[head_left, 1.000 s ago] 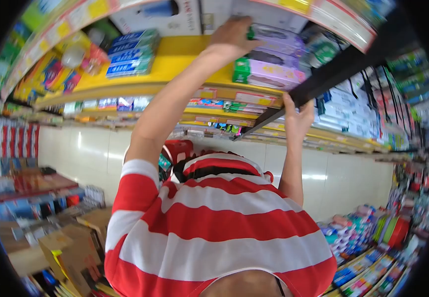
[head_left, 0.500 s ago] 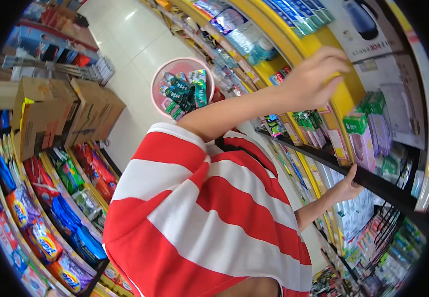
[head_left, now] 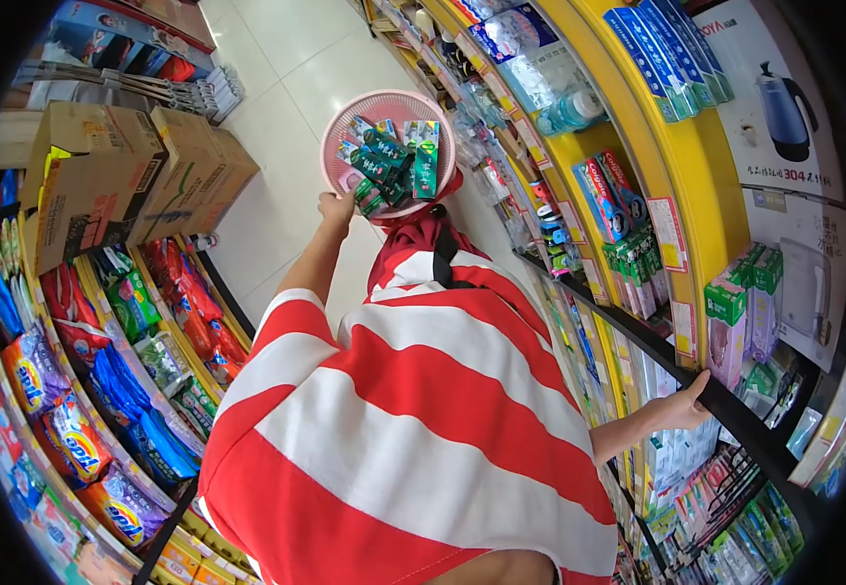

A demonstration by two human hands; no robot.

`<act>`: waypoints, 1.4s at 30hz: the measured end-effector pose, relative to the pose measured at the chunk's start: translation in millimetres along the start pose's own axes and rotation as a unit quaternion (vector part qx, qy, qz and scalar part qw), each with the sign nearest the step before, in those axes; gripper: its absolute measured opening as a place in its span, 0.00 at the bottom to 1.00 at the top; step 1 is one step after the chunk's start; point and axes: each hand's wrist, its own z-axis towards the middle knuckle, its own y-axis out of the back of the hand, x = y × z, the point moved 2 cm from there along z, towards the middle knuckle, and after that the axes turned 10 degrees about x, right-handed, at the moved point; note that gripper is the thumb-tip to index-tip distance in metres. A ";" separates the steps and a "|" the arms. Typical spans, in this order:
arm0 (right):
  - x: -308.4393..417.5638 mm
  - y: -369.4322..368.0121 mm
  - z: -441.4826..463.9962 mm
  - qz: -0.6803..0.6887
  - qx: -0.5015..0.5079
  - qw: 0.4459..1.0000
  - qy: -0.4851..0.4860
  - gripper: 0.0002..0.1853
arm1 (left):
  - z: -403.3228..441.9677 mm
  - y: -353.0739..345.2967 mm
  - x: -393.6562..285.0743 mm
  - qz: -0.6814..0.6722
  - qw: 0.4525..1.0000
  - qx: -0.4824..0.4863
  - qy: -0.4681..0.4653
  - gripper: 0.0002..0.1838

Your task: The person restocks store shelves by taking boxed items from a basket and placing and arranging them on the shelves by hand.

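Observation:
My left hand (head_left: 337, 205) is closed at the near-left rim of a round pink basket (head_left: 329, 146). Inside the basket lie several dark green boxes (head_left: 425, 170), some tilted over one another. Off to the right, my right hand (head_left: 688, 405) holds the black shelf post (head_left: 642, 334), its thumb raised along the edge and part of its fingers hidden. Just above that hand, purple boxes with green ends (head_left: 726, 331) stand on the yellow shelf (head_left: 681, 146).
Blue and white boxes (head_left: 659, 60), Colgate packs (head_left: 606, 195) and a boxed kettle (head_left: 769, 97) are on the right shelving. Cardboard cartons (head_left: 101, 190) sit at the left, above racks of detergent bags (head_left: 77, 439). Pale floor tiles (head_left: 276, 39) show behind the basket.
My left hand has left the shelf area and come down to the basket rim. My right hand remains at the black post. The view has turned, bringing the basket into sight.

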 end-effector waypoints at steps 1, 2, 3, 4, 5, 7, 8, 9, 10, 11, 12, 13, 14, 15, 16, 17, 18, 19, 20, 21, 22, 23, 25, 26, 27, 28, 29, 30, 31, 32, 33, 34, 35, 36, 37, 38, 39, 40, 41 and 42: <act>-0.2 -0.2 0.7 0.002 -0.002 1.000 -0.002 0.20 | 0.7 -0.8 -0.7 -0.054 0.996 0.048 0.042 0.36; -2.0 0.4 1.6 0.003 -0.003 1.000 0.005 0.20 | 1.5 -0.7 -1.8 -0.108 0.986 0.096 0.084 0.37; -5.2 1.2 2.5 0.004 -0.003 1.000 0.012 0.20 | 1.2 -2.3 -1.2 -0.161 0.969 0.142 0.126 0.37; -7.0 1.3 3.2 0.006 -0.004 1.000 0.019 0.20 | 0.8 -8.4 -3.1 -0.181 0.964 0.139 0.137 0.38; -8.0 1.2 3.7 0.001 -0.011 1.000 0.022 0.19 | 0.2 -13.1 -5.1 -0.217 0.952 0.172 0.130 0.38; -7.6 1.4 3.8 -0.011 -0.027 0.999 0.027 0.18 | -3.6 -21.7 -11.4 -0.289 0.920 0.240 0.115 0.40; -7.8 0.9 3.7 -0.003 -0.027 0.999 0.031 0.17 | -5.1 -26.4 -14.0 -0.253 0.935 0.208 0.132 0.40; -8.4 0.3 3.9 0.005 -0.027 0.999 0.034 0.17 | -5.3 -32.1 -16.4 -0.217 0.948 0.177 0.149 0.39; -9.4 0.0 4.2 0.013 -0.028 0.999 0.038 0.17 | -5.4 -35.5 -18.2 -0.181 0.959 0.144 0.165 0.39; -11.1 0.5 5.2 0.010 -0.029 0.999 0.040 0.17 | -5.4 -38.5 -19.6 -0.185 0.956 0.150 0.169 0.38; -13.0 1.3 6.0 0.007 -0.030 0.999 0.041 0.17 | -3.8 -40.5 -20.2 -0.190 0.954 0.156 0.172 0.38; -14.0 1.7 6.4 0.005 -0.031 0.999 0.042 0.17 | 2.2 -43.0 -18.6 -0.185 0.957 0.156 0.158 0.38; -13.5 1.6 6.3 0.011 -0.029 0.998 0.045 0.17 | 6.5 -44.7 -18.6 -0.180 0.961 0.155 0.144 0.39; -12.3 0.5 5.7 0.018 -0.027 0.998 0.048 0.18 | 28.3 -52.8 -4.5 -0.165 0.969 0.149 0.112 0.40; -11.2 -0.3 5.3 0.025 -0.025 0.998 0.050 0.18 | 44.6 -56.6 7.9 -0.150 0.975 0.142 0.079 0.41; -10.8 -0.6 5.5 0.022 -0.023 0.998 0.049 0.18 | 54.2 -54.4 16.3 -0.068 0.986 0.148 0.035 0.40; -10.6 -0.5 5.7 0.020 -0.022 0.998 0.048 0.18 | 56.6 -48.2 17.2 0.016 0.988 0.152 -0.011 0.38; -10.5 0.4 5.4 0.017 -0.021 0.999 0.047 0.18 | 58.2 -46.5 17.6 0.041 0.988 0.150 -0.023 0.36; -9.3 0.7 4.7 0.014 -0.023 0.999 0.043 0.17 | 59.7 -44.7 17.8 0.067 0.986 0.147 -0.035 0.35; -7.4 0.1 4.0 0.010 -0.024 0.999 0.040 0.17 | 46.2 -35.5 7.3 0.033 0.990 0.139 -0.013 0.33; -6.7 -0.8 3.6 0.007 -0.025 0.999 0.037 0.17 | 30.4 -24.6 -3.7 -0.002 0.991 0.133 0.015 0.32; -7.7 -0.9 4.0 0.008 -0.028 0.999 0.037 0.17 | 11.8 -12.3 -17.2 -0.036 0.991 0.124 0.042 0.30; -10.6 -0.9 4.9 0.010 -0.036 0.999 0.035 0.17 | -27.0 12.1 -39.3 -0.106 0.982 0.109 0.108 0.28; -9.2 -1.2 4.1 0.008 -0.030 0.999 0.024 0.18 | -33.2 17.6 -38.9 -0.126 0.982 0.099 0.098 0.23; -5.9 -1.1 2.9 0.005 -0.026 1.000 0.013 0.19 | -38.1 22.7 -36.7 -0.150 0.978 0.103 0.098 0.22; -4.9 -0.6 2.4 0.002 -0.023 1.000 0.001 0.20 | -42.2 27.3 -34.6 -0.173 0.974 0.108 0.098 0.21; -7.1 -0.5 2.4 0.010 -0.017 1.000 0.008 0.20 | -46.8 30.4 -33.7 -0.196 0.969 0.116 0.096 0.20; -10.2 0.1 2.7 0.018 -0.014 1.000 0.015 0.19 | -53.9 32.7 -33.1 -0.247 0.957 0.135 0.066 0.20; -6.5 -1.1 1.9 0.025 -0.014 0.999 0.022 0.19 | -62.9 34.7 -33.0 -0.296 0.942 0.157 0.035 0.21; -2.2 -2.6 0.6 0.017 -0.016 0.999 0.031 0.18 | -71.4 33.1 -35.6 -0.342 0.922 0.182 0.003 0.21; -6.4 -2.6 1.5 0.034 -0.024 0.999 0.035 0.18 | -84.8 31.5 -45.5 -0.357 0.911 0.200 -0.048 0.23; -9.1 -3.3 2.6 0.058 -0.020 0.997 0.044 0.17 | -103.3 32.8 -61.2 -0.371 0.897 0.220 -0.099 0.24; -10.7 -3.8 4.1 0.081 -0.017 0.995 0.054 0.16 | -121.3 34.2 -80.0 -0.385 0.878 0.242 -0.149 0.26; -8.7 -3.9 3.5 0.070 -0.022 0.997 0.038 0.16 | -138.0 34.4 -99.5 -0.393 0.853 0.284 -0.192 0.26; -3.7 -4.2 0.9 0.060 -0.027 0.998 0.022 0.15 | -155.7 35.9 -120.4 -0.402 0.824 0.326 -0.232 0.27; 1.4 -4.9 -0.4 0.047 -0.025 0.998 0.014 0.15 | -174.8 37.6 -142.0 -0.409 0.790 0.368 -0.270 0.28; -3.8 -5.2 0.3 0.083 -0.027 0.996 0.030 0.15 | -196.5 39.6 -163.0 -0.395 0.761 0.416 -0.303 0.30; 0.3 -5.8 0.0 0.092 -0.018 0.995 0.023 0.15 | -215.4 42.1 -184.3 -0.366 0.740 0.458 -0.330 0.33; 0.9 -5.5 -0.2 0.102 -0.024 0.994 0.026 0.15 | -232.7 42.7 -203.6 -0.337 0.716 0.497 -0.355 0.36; -4.9 -2.2 0.8 0.059 -0.025 0.998 -0.009 0.15 | -245.1 41.8 -218.9 -0.297 0.709 0.513 -0.381 0.40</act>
